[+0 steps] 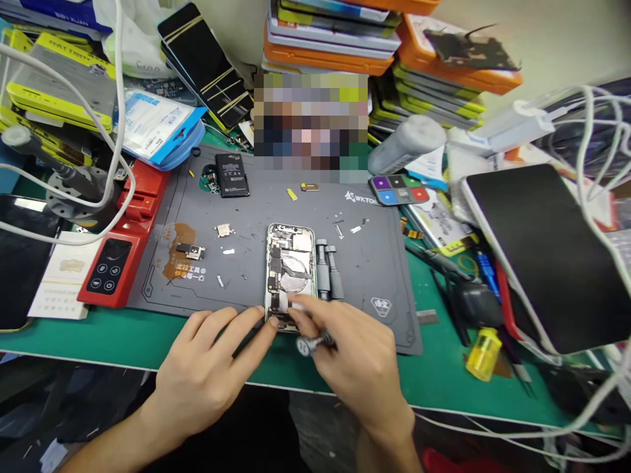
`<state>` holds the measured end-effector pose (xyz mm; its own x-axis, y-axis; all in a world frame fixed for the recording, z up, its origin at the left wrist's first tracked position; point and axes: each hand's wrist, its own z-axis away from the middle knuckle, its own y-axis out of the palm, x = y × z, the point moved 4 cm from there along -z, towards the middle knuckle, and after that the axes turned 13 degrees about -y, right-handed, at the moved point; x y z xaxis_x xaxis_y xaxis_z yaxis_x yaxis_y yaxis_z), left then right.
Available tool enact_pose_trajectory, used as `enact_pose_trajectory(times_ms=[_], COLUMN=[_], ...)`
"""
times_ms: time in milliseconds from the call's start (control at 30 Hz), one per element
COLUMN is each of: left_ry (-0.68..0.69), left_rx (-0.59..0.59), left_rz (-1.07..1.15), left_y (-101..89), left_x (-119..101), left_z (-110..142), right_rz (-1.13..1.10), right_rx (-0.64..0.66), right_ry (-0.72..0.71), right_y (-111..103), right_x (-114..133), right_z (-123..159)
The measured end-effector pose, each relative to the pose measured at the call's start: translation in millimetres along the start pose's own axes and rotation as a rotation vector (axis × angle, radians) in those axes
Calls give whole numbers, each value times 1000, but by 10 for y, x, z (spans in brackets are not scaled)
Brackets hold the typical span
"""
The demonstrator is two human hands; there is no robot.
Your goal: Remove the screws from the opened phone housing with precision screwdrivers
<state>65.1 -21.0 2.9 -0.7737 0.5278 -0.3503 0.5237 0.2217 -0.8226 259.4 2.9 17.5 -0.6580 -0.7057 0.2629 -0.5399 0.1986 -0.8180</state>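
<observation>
An opened phone (290, 236) lies on the grey mat, its inner parts and a round coil showing. My left hand (207, 368) has its fingertips closed against the phone's lower left edge, holding it. My right hand (355, 348) is closed over the phone's lower end, with a grey screwdriver (306, 345) tucked in its fingers. Its thumb and index tips are close to a small white piece (284, 302) inside the phone; whether they grip it is hard to see. Two more grey screwdrivers (323, 269) lie right beside the phone.
Small metal parts (224, 230) and a camera module (196, 252) are scattered on the mat (365, 263). A black battery (232, 175) lies behind them. A red device (121, 243) stands left; a tablet-like screen (542, 249) and tweezers (448, 305) lie right. Stacked boxes (330, 39) rise behind.
</observation>
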Motion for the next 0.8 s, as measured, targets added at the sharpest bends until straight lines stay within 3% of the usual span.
enact_pose_trajectory(times_ms=[100,233,400,800], left_ry=[0,15,25,36], left_rx=[3,-3,-29,-54], left_rz=[-9,-25,-21,-18], left_y=[-4,-11,0,-5], left_x=[11,22,28,29], left_z=[-7,-8,-5,-24], right_rz=[-33,-126,-199,-221], right_rx=[64,309,470,542], right_ry=[175,285,410,451], right_y=[-79,-83,-30,-37], right_x=[-104,-184,-243,-252], right_z=[-108,-290,-405,-486])
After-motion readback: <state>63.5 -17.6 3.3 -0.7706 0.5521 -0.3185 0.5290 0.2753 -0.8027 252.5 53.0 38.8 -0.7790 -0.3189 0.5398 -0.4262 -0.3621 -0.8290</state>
